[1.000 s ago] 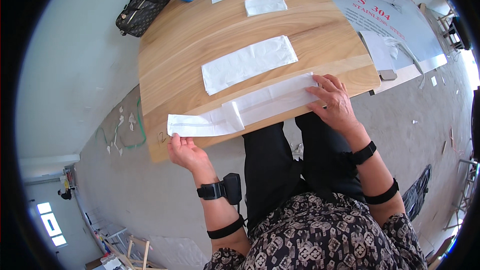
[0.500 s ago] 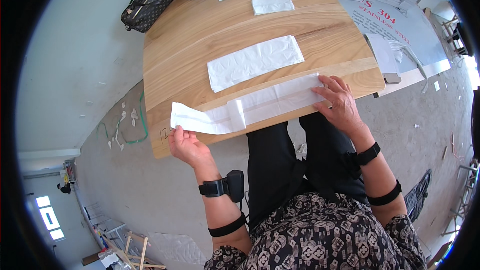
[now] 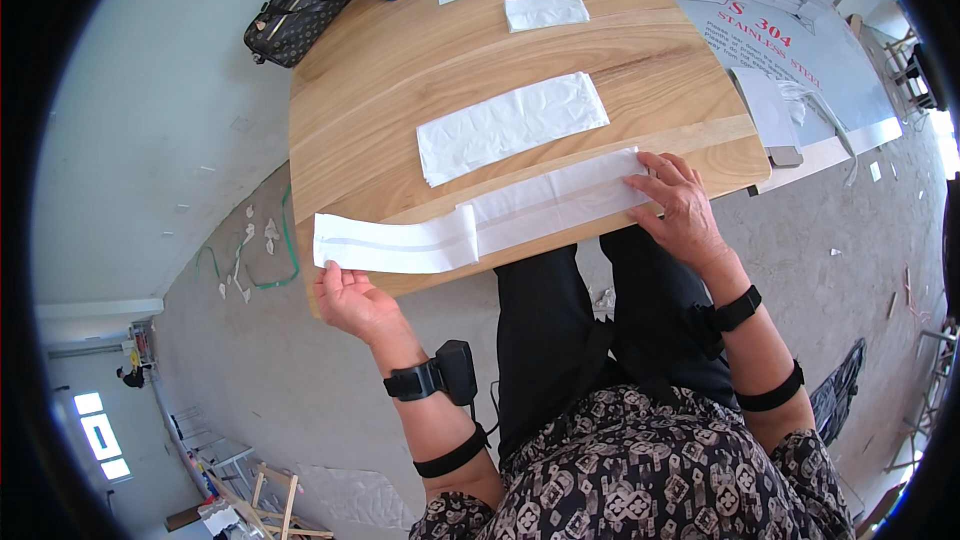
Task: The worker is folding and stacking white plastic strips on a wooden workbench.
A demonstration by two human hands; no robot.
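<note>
The left hand, pinching one end of the white strip, has moved toward the near-left corner of the table. The strip runs along the near edge; the right hand spreads its fingers on its other end. Seemingly a straightening step; next calls for even tension.

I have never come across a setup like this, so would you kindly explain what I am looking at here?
Of course. There is no machine: these are a person's bare hands, seen from above by a wide fisheye camera worn on the head, so straight edges look bent. The left hand pinches the left end of a long white strip, and the right hand has its fingertips at the right end. The strip overlaps near its middle; whether it is one piece or two, I cannot tell. Beyond it on the wooden table lie a wider white piece and a smaller white piece.
</note>
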